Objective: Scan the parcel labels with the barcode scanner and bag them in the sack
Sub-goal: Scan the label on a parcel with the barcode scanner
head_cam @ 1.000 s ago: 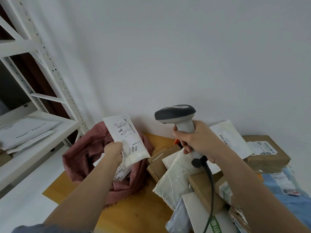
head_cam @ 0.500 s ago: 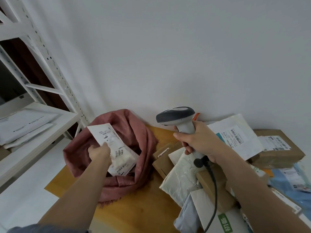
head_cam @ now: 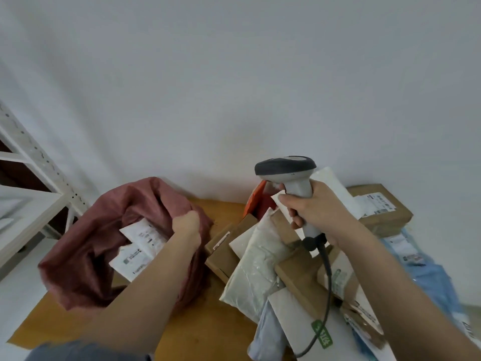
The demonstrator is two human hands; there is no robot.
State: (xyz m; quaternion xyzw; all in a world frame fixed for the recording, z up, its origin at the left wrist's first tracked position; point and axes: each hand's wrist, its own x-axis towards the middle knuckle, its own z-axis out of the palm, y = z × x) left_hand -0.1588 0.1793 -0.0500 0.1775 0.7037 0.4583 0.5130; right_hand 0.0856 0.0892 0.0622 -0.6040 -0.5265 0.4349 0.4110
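Note:
A dusty-pink cloth sack [head_cam: 86, 259] lies open on the left of the wooden table [head_cam: 210, 324]. Two white labelled parcels [head_cam: 141, 243] rest inside its mouth. My left hand [head_cam: 187, 225] is at the sack's right rim, fingers curled around the fabric; the upper parcel's end lies beside my wrist. My right hand [head_cam: 309, 209] is closed around the handle of the grey barcode scanner [head_cam: 286, 168], held upright above the pile of parcels. The scanner's black cable [head_cam: 326, 277] hangs down over the pile.
To the right of the sack lies a heap of parcels: a white poly mailer [head_cam: 256, 269], brown cartons [head_cam: 225, 246], a labelled carton [head_cam: 382, 207] at the back, blue bags [head_cam: 429, 280]. A white metal shelf [head_cam: 31, 201] stands at the left. A white wall rises behind.
My left hand lowered the white parcel into the sack and let it go, then closed on the sack's rim. The scanner hand stayed roughly in place while the view swung right.

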